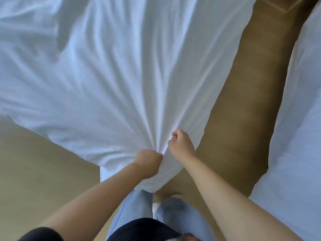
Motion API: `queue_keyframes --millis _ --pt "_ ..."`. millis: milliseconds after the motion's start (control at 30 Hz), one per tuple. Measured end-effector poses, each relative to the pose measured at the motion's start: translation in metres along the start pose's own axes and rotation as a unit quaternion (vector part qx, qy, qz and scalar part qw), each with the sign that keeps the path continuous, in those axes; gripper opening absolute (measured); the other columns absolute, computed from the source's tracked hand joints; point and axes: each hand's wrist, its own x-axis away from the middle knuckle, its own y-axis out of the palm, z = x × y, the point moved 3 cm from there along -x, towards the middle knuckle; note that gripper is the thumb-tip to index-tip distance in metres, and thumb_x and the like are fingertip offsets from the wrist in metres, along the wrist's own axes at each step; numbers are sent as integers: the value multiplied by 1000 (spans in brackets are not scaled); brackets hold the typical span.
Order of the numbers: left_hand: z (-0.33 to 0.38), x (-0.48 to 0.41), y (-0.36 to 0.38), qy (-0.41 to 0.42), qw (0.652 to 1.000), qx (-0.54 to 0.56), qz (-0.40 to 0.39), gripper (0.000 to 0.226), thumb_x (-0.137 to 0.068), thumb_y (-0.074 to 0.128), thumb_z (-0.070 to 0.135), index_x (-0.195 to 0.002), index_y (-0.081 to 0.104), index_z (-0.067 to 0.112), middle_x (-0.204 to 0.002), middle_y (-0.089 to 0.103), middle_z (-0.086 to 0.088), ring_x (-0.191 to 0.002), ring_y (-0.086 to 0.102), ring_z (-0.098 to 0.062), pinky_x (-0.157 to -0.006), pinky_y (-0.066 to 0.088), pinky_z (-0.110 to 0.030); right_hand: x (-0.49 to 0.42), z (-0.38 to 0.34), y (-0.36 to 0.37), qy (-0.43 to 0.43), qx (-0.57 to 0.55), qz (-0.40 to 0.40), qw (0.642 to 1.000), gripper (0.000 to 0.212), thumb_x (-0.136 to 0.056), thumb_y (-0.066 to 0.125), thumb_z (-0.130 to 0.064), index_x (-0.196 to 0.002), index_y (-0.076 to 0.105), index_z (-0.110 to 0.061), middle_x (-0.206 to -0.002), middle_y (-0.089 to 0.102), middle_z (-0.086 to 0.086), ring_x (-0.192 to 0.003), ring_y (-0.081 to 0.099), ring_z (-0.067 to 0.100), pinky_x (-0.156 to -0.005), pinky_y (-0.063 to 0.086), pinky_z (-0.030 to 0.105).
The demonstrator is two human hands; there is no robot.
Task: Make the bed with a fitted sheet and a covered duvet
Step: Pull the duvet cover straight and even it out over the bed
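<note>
A large white sheet [97, 75] fills the upper left of the head view, spread out with folds that fan toward its near corner. My left hand [148, 162] grips that bunched corner in a fist. My right hand [181, 145] pinches the sheet's edge just to the right of it, fingers curled into the cloth. The corner hangs down in front of my legs. The mattress under the sheet is hidden.
A tan floor [246, 105] runs as a strip between the sheet and another white bedding surface [298, 127] at the right. More floor [38, 171] lies at the lower left. My jeans and white shoes [156, 207] stand below the corner.
</note>
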Motion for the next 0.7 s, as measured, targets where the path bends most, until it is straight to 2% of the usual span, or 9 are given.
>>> queue_keyframes --millis 33,100,167,300,400,500,567,633,700 --pt "5 5 7 17 1000 -11 -24 17 -90 40 10 -99 55 10 -80 55 -3 -84 59 -27 -64 37 -31 -1 0 1 -48 57 -21 997 35 -90 46 -14 -124 44 -16 -120 42 -2 -104 44 15 -79 38 26" --pt "6 9 16 9 998 -13 -54 20 -90 40 11 -102 56 11 -95 62 -6 -90 60 -28 -67 37 -30 2 3 4 -126 166 -83 975 47 -90 44 -12 -137 36 -16 -136 32 2 -121 34 21 -92 37 29" --pt "0 4 15 -42 997 19 -61 22 -91 41 16 -105 58 12 -105 63 -8 -97 60 -28 -72 41 -31 6 15 5 -146 240 -152 948 51 -91 42 -11 -141 31 -15 -143 26 4 -128 28 24 -101 35 35" --pt "5 -2 -2 -161 981 104 9 38 -87 50 52 -102 54 17 -102 61 -3 -95 59 -25 -70 38 -29 13 36 -22 -161 274 -187 930 49 -93 38 -12 -141 30 -13 -143 28 5 -127 29 26 -99 36 36" --pt "42 -15 -14 -191 973 105 77 52 -81 55 61 -104 48 15 -102 60 -3 -93 60 -25 -68 38 -30 19 48 -56 -195 301 -184 915 48 -93 38 -15 -140 31 -13 -142 30 5 -126 31 27 -99 37 37" --pt "83 -42 -7 -193 979 30 50 54 -82 60 54 -114 49 11 -107 61 -4 -96 61 -22 -73 46 -30 13 60 -88 -232 324 -165 902 46 -93 39 -16 -138 32 -12 -140 32 6 -125 33 26 -97 37 36" --pt "93 -52 3 -224 974 -37 26 41 -90 58 35 -118 48 8 -113 60 -5 -101 61 -22 -80 50 -32 9 70 -102 -244 334 -169 894 45 -93 39 -16 -137 33 -12 -139 33 6 -124 33 26 -96 37 36" --pt "93 -56 13 -258 963 -71 18 25 -94 46 8 -118 49 5 -116 60 -8 -104 61 -24 -82 50 -34 5 80 -110 -249 346 -183 886 43 -93 39 -17 -135 36 -12 -137 34 6 -123 34 26 -96 37 36" --pt "90 -60 18 -264 961 -85 13 27 -91 42 -4 -113 55 6 -114 63 -7 -103 62 -24 -80 51 -33 1 87 -117 -254 349 -192 881 41 -92 39 -16 -133 38 -12 -135 35 6 -122 34 25 -96 38 36"
